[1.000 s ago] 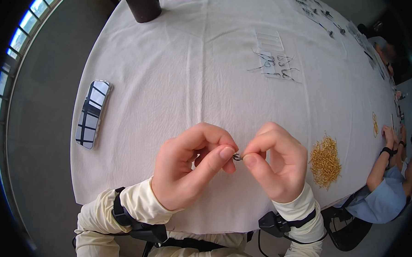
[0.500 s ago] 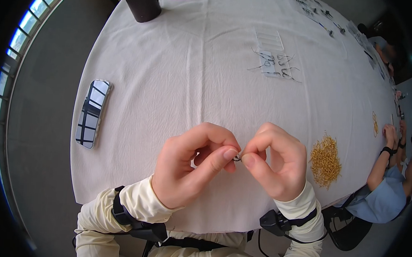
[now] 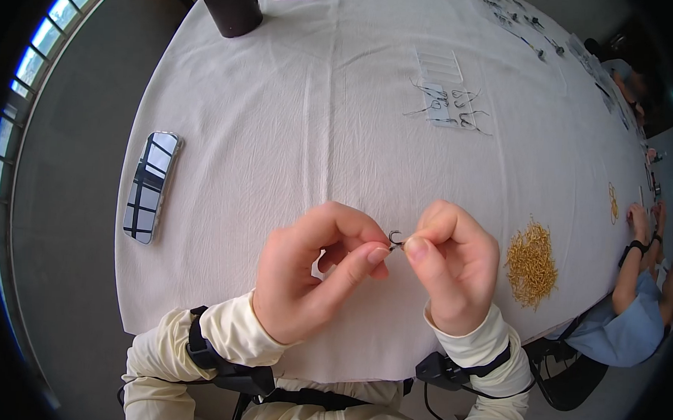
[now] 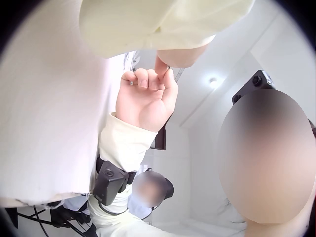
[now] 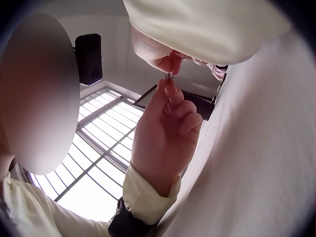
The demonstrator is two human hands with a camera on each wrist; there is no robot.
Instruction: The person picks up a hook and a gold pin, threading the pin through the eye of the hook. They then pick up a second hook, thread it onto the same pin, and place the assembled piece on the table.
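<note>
Between my two hands shows a small dark fish hook [image 3: 395,236], its bend rising above the fingertips. My left hand [image 3: 307,272] pinches it between thumb and forefinger, the other fingers curled inward. In the right wrist view a thin wire shank with a small eye [image 5: 168,110] hangs below the left thumb and forefinger. My right hand [image 3: 458,264] pinches at the hook from the other side, its fingertips close to the left ones. In the left wrist view the right hand's fingers are curled, with a small shiny bit [image 4: 131,83] by one finger.
A heap of small gold-coloured pieces [image 3: 531,265] lies right of my right hand. Further off, several hooks lie on a clear plastic tray [image 3: 446,117]. A phone [image 3: 152,187] is at left, a dark cup [image 3: 231,6] beyond. Another person's arm [image 3: 627,260] reaches in at right.
The hook has turned so that its bend now stands up between the fingertips. My right hand has shifted slightly and tilted; the left has barely moved. The other person's arm has moved a little.
</note>
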